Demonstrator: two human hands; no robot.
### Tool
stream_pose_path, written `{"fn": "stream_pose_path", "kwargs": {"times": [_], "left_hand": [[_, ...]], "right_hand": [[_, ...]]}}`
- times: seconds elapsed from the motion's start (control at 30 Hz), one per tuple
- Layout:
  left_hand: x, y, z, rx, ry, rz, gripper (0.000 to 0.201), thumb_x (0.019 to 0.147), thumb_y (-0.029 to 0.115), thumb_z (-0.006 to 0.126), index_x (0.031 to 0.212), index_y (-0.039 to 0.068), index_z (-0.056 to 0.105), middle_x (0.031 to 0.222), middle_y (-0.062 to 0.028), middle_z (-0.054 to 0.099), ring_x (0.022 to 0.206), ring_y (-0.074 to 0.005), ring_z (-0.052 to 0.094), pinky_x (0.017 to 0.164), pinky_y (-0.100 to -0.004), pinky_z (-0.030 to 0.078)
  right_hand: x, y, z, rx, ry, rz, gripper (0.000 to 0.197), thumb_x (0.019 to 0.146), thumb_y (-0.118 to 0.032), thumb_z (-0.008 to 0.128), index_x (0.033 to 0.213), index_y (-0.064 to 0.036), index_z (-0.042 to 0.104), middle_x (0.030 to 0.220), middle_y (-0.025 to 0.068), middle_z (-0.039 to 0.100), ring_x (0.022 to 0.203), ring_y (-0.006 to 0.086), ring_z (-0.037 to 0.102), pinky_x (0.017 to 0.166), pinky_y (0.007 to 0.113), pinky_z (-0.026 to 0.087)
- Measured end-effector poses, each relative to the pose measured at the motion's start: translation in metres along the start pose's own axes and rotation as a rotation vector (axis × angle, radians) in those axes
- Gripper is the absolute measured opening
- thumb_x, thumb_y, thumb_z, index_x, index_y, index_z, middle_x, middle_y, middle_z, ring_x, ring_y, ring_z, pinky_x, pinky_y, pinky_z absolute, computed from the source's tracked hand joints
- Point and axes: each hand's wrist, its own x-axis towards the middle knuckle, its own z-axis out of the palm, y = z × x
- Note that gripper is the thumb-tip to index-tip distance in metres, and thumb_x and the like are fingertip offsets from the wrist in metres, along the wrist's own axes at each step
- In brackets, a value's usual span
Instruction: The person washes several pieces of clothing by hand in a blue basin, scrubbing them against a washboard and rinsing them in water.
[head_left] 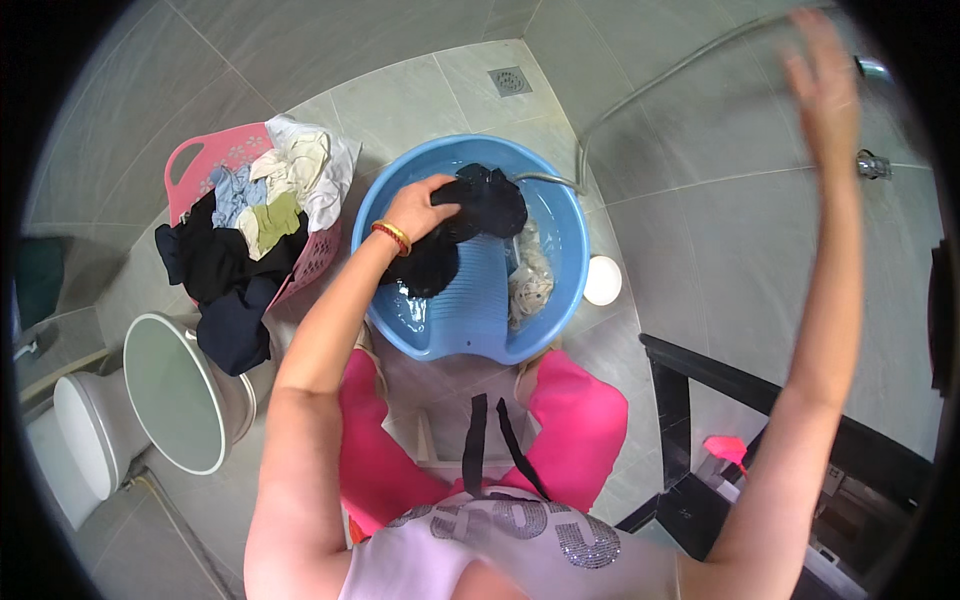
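Black, soaked cloth garment (462, 228) is what I see under my left hand (420, 208), heaped on the ribbed blue plastic washboard (470, 300) that slopes inside the round blue plastic basin (560, 215). Taking that basin as my landmark: the garment lies across its middle, its long axis running from the basin's far rim down toward the near-left, and my left hand comes onto it from the basin's left rim. The fingers are curled down and closed into the fabric, gripping a bunch of it; a red and gold bangle (391, 236) sits at the wrist. So the cloth lies directly beneath and just beyond those fingers, toward the basin's right.

My right hand (822, 85) is well apart from the basin, raised up to its far right near the metal tap fitting (872, 165) on the tiled wall. Its fingers are spread and hold nothing; it is blurred, so I cannot read more. The left hand is plainly the nearer one to the garment.

A pale patterned cloth (530, 280) lies in the water at the basin's right side. A grey hose (640, 95) leads into the basin's far rim. Left of the basin stands a pink plastic laundry basket (200, 155) piled with mixed clothes.
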Motion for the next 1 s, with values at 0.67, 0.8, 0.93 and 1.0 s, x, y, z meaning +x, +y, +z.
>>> {"fn": "stream_pose_path", "kwargs": {"times": [0.67,0.8,0.93,1.0], "left_hand": [[-0.037,-0.074,0.161,1.079,-0.323,-0.140,0.068,0.079,0.037,0.062,0.134,0.006,0.036,0.103,-0.0156,0.055,0.095,-0.0301,0.056,0.080,-0.0405,0.046],[-0.009,-0.062,0.149,0.976,-0.106,0.176,0.012,0.074,0.010,0.052,0.085,0.008,0.057,0.082,-0.0073,0.058,0.082,-0.0250,0.059,0.065,-0.0368,0.049],[-0.019,-0.031,0.153,0.834,-0.147,0.207,0.029,0.073,0.013,0.060,0.102,0.011,0.058,0.085,-0.0069,0.056,0.079,-0.0258,0.058,0.061,-0.0365,0.052],[-0.033,-0.040,0.161,0.862,-0.072,0.203,0.069,0.066,0.029,0.073,0.127,0.012,0.046,0.096,-0.0113,0.052,0.086,-0.0288,0.055,0.063,-0.0373,0.052]], "right_hand": [[-0.509,-0.261,0.210,0.466,-1.092,1.128,0.019,0.078,-0.021,0.059,0.090,-0.0118,0.071,0.085,0.0159,0.066,0.079,0.0314,0.065,0.074,0.038,0.051],[-0.521,-0.253,0.224,0.401,-1.223,1.103,0.025,0.077,-0.023,0.060,0.099,-0.0128,0.068,0.089,0.0168,0.066,0.084,0.0330,0.064,0.077,0.041,0.050],[-0.527,-0.265,0.228,0.417,-1.299,1.053,0.030,0.078,-0.023,0.061,0.105,-0.0127,0.063,0.093,0.0171,0.066,0.086,0.0322,0.064,0.078,0.043,0.050],[-0.524,-0.271,0.236,0.380,-1.343,0.988,0.027,0.076,-0.023,0.060,0.102,-0.0124,0.063,0.087,0.0170,0.066,0.083,0.0344,0.064,0.074,0.044,0.050]]}}
